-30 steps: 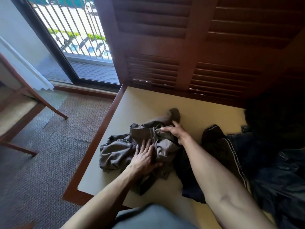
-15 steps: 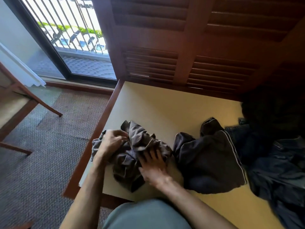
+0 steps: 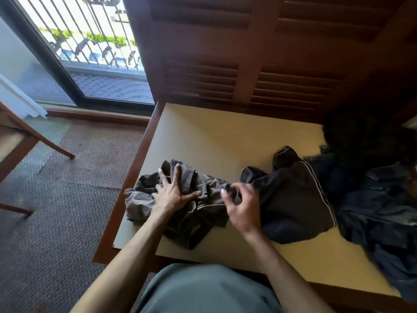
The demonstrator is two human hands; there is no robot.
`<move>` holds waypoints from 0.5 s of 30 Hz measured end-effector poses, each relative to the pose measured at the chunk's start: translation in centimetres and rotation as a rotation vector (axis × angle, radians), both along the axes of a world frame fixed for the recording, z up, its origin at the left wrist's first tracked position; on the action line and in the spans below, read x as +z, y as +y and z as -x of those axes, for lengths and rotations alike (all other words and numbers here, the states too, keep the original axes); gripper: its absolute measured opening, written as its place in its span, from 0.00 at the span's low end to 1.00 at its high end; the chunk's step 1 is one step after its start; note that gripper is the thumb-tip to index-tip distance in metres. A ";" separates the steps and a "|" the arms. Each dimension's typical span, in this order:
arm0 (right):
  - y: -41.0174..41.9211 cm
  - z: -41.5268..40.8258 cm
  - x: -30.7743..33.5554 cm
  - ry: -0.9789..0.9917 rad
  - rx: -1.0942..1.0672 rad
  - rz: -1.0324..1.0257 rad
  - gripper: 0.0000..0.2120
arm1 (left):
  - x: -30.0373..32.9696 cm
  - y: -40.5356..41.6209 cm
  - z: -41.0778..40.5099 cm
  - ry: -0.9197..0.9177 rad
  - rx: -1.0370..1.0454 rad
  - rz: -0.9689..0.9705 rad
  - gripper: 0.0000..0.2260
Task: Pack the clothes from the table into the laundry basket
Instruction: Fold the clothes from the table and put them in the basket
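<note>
A crumpled grey garment [image 3: 180, 213] lies near the left front corner of the cream table [image 3: 214, 141]. My left hand [image 3: 172, 192] presses flat on it with fingers spread. At the garment's right end, my right hand [image 3: 242, 204] has curled fingers, and thumb and forefinger pinch the fabric. To the right lies a dark garment with a white side stripe [image 3: 293, 204], touching the grey one. Beyond it sits a heap of dark blue denim clothes [image 3: 379, 206]. No laundry basket is in view.
A wooden louvred panel [image 3: 248, 64] backs the table. A black shape [image 3: 365, 136] sits at the table's back right corner. On the left are carpet [image 3: 56, 211], a wooden chair leg [image 3: 36, 136] and a glass balcony door [image 3: 90, 53].
My left hand let go of the bunched cloth and now presses flat on the garment. My right hand lifted off it and moved to its right end, fingers curling.
</note>
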State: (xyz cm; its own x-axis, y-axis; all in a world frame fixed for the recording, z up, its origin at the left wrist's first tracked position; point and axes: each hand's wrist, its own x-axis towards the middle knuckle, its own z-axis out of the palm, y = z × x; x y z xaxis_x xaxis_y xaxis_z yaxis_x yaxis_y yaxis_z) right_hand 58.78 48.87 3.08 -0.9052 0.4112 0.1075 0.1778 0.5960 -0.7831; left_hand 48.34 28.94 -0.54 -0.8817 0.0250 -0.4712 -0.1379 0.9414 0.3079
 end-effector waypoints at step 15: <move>-3.2 1.6 -2.5 0.060 0.157 -0.388 0.37 | 1.4 1.8 1.7 -0.122 -0.075 -0.694 0.36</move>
State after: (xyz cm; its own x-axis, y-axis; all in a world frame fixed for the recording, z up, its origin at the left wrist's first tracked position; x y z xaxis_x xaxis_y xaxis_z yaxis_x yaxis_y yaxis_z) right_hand 57.14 45.63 0.58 -0.9410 0.1879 0.2814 0.0226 0.8648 -0.5016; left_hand 46.61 30.75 0.86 -0.8080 0.4137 -0.4195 -0.1521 0.5414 0.8269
